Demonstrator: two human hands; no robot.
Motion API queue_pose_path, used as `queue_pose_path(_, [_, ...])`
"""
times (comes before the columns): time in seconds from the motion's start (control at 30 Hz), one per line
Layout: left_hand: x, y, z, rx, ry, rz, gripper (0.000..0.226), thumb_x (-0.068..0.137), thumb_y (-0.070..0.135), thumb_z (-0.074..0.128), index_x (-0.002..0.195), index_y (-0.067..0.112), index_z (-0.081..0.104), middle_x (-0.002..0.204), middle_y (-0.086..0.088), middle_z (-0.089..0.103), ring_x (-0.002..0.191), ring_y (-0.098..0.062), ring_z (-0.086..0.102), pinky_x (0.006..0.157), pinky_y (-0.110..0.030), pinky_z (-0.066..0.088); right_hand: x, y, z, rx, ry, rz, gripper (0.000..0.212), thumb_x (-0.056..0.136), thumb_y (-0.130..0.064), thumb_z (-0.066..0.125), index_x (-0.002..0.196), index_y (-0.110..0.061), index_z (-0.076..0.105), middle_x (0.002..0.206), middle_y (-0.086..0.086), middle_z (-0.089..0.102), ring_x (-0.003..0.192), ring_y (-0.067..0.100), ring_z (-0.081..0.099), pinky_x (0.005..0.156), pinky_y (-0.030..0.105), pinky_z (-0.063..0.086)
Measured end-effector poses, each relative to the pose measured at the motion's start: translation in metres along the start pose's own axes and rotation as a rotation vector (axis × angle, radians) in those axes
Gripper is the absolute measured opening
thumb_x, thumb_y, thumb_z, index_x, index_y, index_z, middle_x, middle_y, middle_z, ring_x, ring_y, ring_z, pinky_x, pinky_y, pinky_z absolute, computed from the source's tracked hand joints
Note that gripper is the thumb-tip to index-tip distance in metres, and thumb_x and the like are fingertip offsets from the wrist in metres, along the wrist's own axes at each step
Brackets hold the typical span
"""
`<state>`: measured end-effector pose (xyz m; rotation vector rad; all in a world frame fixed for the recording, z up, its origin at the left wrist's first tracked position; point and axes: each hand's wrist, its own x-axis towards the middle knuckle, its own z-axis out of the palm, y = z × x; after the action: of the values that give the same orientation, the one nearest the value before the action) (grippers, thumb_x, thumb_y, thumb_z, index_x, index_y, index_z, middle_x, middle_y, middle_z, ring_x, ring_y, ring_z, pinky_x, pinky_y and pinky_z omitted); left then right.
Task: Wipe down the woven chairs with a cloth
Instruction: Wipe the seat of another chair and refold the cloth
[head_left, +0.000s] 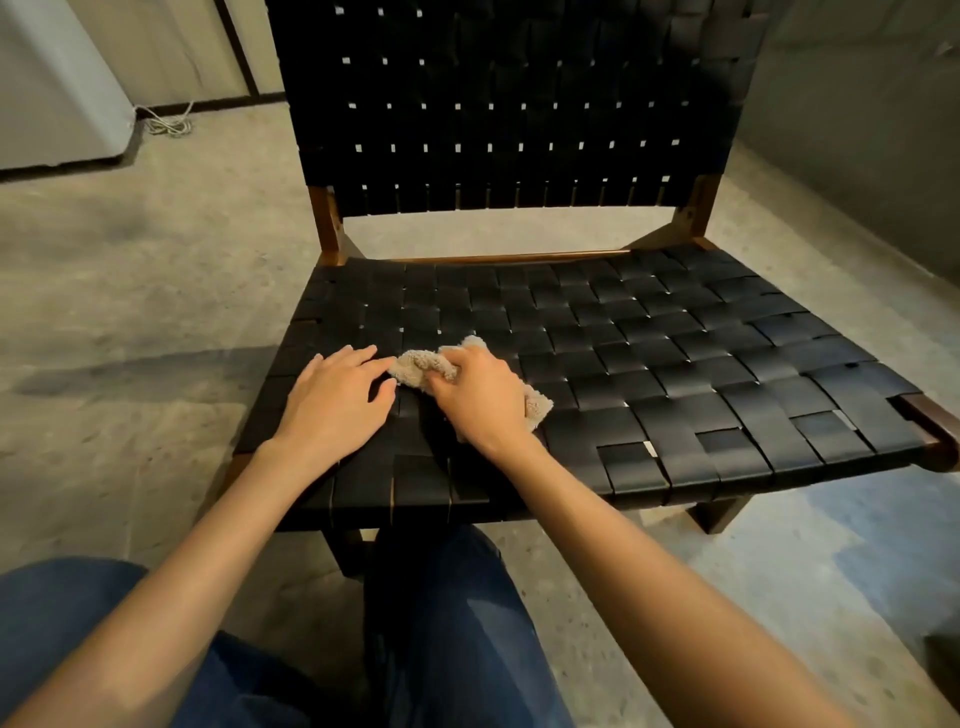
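A low chair (649, 353) with black woven straps on a dark wooden frame fills the middle of the view, seat toward me and backrest rising behind. On the front left part of the seat lies a bunched beige cloth (415, 364). My right hand (480, 397) grips the cloth with curled fingers and holds it against the straps. My left hand (337, 395) rests flat on the seat just left of the cloth, fingers straight, fingertips near the cloth's edge.
Bare concrete floor (130, 312) surrounds the chair. A pale cabinet or appliance (57, 93) stands at the back left, with a coiled light cord (169, 122) on the floor beside it. A grey wall (857, 130) runs along the right. My knees in blue jeans (441, 623) are below the seat's front edge.
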<state>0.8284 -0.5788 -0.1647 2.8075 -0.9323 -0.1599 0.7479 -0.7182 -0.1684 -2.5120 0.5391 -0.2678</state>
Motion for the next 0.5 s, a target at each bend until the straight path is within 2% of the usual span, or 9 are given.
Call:
queue_pose_path(0.1, [0.004, 0.003, 0.002, 0.015, -0.018, 0.003, 0.045, 0.099, 0.039, 0.038, 0.142, 0.030, 0.039, 0.151, 0.002, 0.034, 0.142, -0.018, 0.024, 0.116, -0.041, 0.014, 0.003, 0.018, -0.007, -0.058, -0.007, -0.059, 0.018, 0.091, -0.030, 0.054, 0.092, -0.018, 0.067, 0.102, 0.001, 0.055, 0.087, 0.019, 0.060, 0.060, 0.028, 0.040])
queue_pose_path(0.17, [0.010, 0.007, 0.003, -0.024, -0.038, 0.011, 0.043, 0.100, 0.034, 0.036, 0.143, 0.030, 0.038, 0.152, 0.002, 0.031, 0.143, -0.018, 0.020, 0.117, -0.042, 0.010, 0.007, 0.046, -0.023, -0.148, 0.003, -0.024, 0.021, 0.089, -0.030, 0.055, 0.099, -0.017, 0.068, 0.107, 0.004, 0.054, 0.094, 0.024, 0.059, 0.070, 0.034, 0.048])
queue_pose_path(0.23, [0.018, 0.011, 0.005, -0.043, -0.054, 0.024, 0.042, 0.101, 0.031, 0.033, 0.143, 0.030, 0.038, 0.154, 0.003, 0.029, 0.144, -0.019, 0.018, 0.117, -0.043, 0.008, 0.013, 0.082, -0.045, -0.235, 0.019, 0.063, 0.021, 0.087, -0.024, 0.055, 0.098, -0.012, 0.069, 0.108, 0.008, 0.054, 0.097, 0.030, 0.058, 0.074, 0.034, 0.048])
queue_pose_path(0.3, [0.026, 0.015, 0.006, -0.036, -0.074, 0.034, 0.043, 0.101, 0.035, 0.032, 0.144, 0.031, 0.036, 0.155, 0.004, 0.025, 0.145, -0.021, 0.015, 0.117, -0.045, 0.005, 0.018, 0.114, -0.065, -0.267, 0.062, 0.155, 0.019, 0.087, -0.017, 0.054, 0.095, -0.007, 0.068, 0.108, 0.013, 0.054, 0.095, 0.034, 0.058, 0.070, 0.032, 0.042])
queue_pose_path(0.37, [0.033, 0.017, 0.007, -0.026, -0.095, 0.028, 0.044, 0.101, 0.038, 0.031, 0.145, 0.033, 0.033, 0.156, 0.004, 0.022, 0.145, -0.022, 0.012, 0.116, -0.047, 0.003, 0.022, 0.131, -0.076, -0.243, 0.117, 0.230, 0.019, 0.089, -0.019, 0.053, 0.093, -0.007, 0.067, 0.111, 0.015, 0.054, 0.095, 0.036, 0.057, 0.069, 0.029, 0.038])
queue_pose_path(0.43, [0.038, 0.016, 0.007, -0.011, -0.106, 0.021, 0.045, 0.101, 0.041, 0.030, 0.145, 0.035, 0.031, 0.156, 0.004, 0.021, 0.145, -0.022, 0.011, 0.116, -0.048, 0.003, 0.025, 0.125, -0.069, -0.212, 0.126, 0.265, 0.021, 0.091, -0.024, 0.054, 0.102, -0.012, 0.067, 0.117, 0.012, 0.053, 0.100, 0.033, 0.057, 0.076, 0.031, 0.042])
queue_pose_path(0.5, [0.040, 0.013, 0.007, 0.002, -0.110, 0.025, 0.046, 0.100, 0.043, 0.029, 0.145, 0.035, 0.030, 0.156, 0.004, 0.021, 0.145, -0.022, 0.011, 0.116, -0.047, 0.003, 0.031, 0.101, -0.050, -0.175, 0.092, 0.222, 0.025, 0.091, -0.028, 0.055, 0.113, -0.018, 0.065, 0.121, 0.010, 0.052, 0.103, 0.030, 0.058, 0.085, 0.035, 0.046])
